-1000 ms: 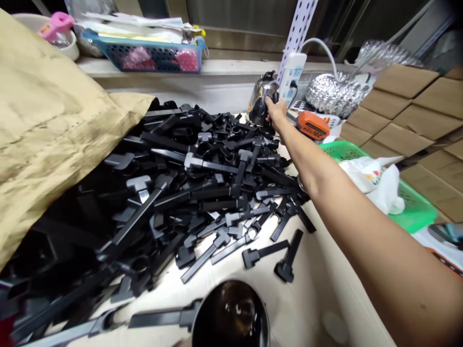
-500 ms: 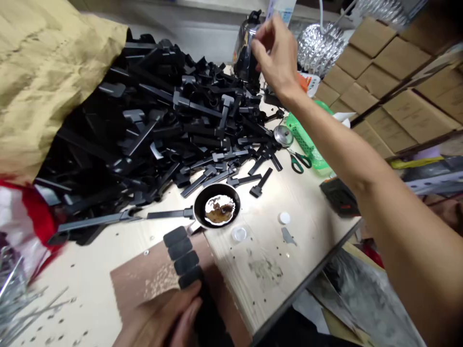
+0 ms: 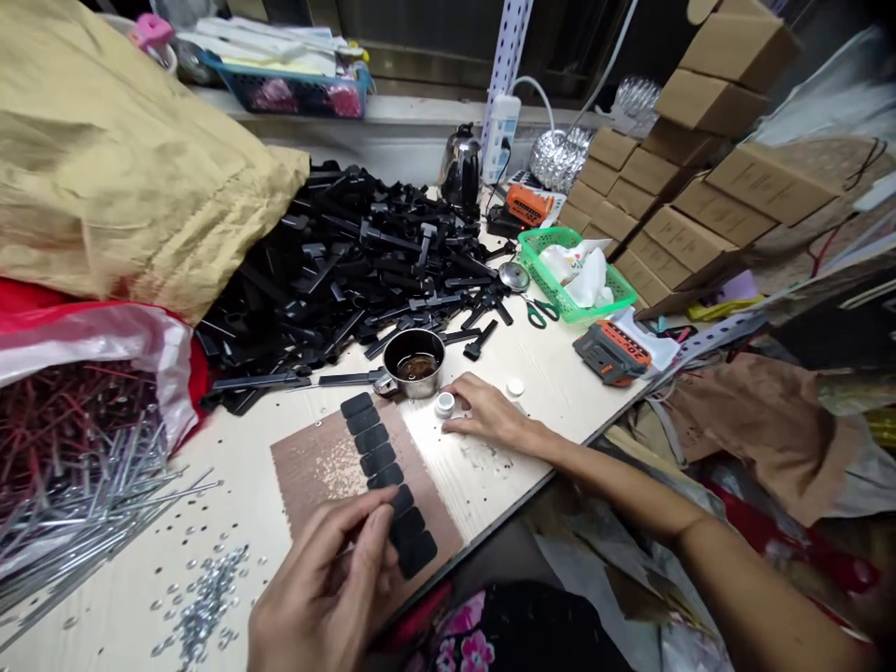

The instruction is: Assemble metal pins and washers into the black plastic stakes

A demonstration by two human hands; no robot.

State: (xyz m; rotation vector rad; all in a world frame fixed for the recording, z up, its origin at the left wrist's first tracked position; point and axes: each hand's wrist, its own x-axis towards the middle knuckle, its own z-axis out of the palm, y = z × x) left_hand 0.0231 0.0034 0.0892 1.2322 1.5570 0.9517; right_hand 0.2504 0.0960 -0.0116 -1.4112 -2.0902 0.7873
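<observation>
My right hand (image 3: 494,411) rests low over the table with thumb and forefinger on either side of a small white jar (image 3: 444,405). Close behind the jar stands a small metal pot (image 3: 414,364) with a black handle and dark liquid inside. My left hand (image 3: 329,579) is raised in the foreground, thumb and forefinger pinched; what is between them, if anything, cannot be made out. Just beyond those fingers, a row of black rounded pads (image 3: 378,459) lies on a brown board (image 3: 301,467). A white cap (image 3: 515,386) lies beyond my right hand.
Black handles (image 3: 364,252) are heaped at the back. Metal rods (image 3: 126,467) and small metal pieces (image 3: 210,597) lie left. A green basket (image 3: 595,313), scissors (image 3: 538,313), an orange-black battery (image 3: 612,353) and stacked cartons (image 3: 672,252) are at the right.
My right hand has come down from near the kettle at the back to the small white jar. My left hand remains by the pads, pinched. The view has shifted and shows more surroundings.
</observation>
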